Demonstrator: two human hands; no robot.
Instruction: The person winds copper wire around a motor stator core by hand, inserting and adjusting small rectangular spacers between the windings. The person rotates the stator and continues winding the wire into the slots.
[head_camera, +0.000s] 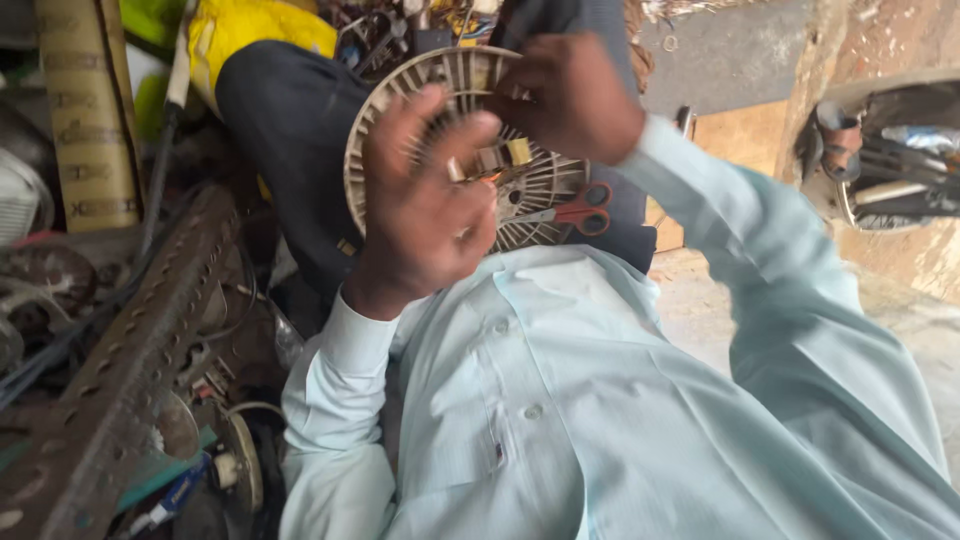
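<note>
A round cream plastic fan disc (520, 190) with radial ribs is held up in front of my chest. My left hand (420, 205) lies over its left half with the fingers spread and motion-blurred. Its thumb touches a small brass-coloured metal part (495, 158) at the disc's hub. My right hand (575, 95) grips the disc's upper edge from the right. Both sleeves are pale blue. Red-handled scissors (578, 210) lie just behind the disc's lower right rim, against dark trousers (290, 120).
A rusty perforated metal angle bar (130, 350) runs along the left among wires and scrap parts. Yellow cloth (250, 30) sits at the top left. A recess with tools (890, 160) is at the right, beside a wooden board (735, 135) and concrete floor (900, 320).
</note>
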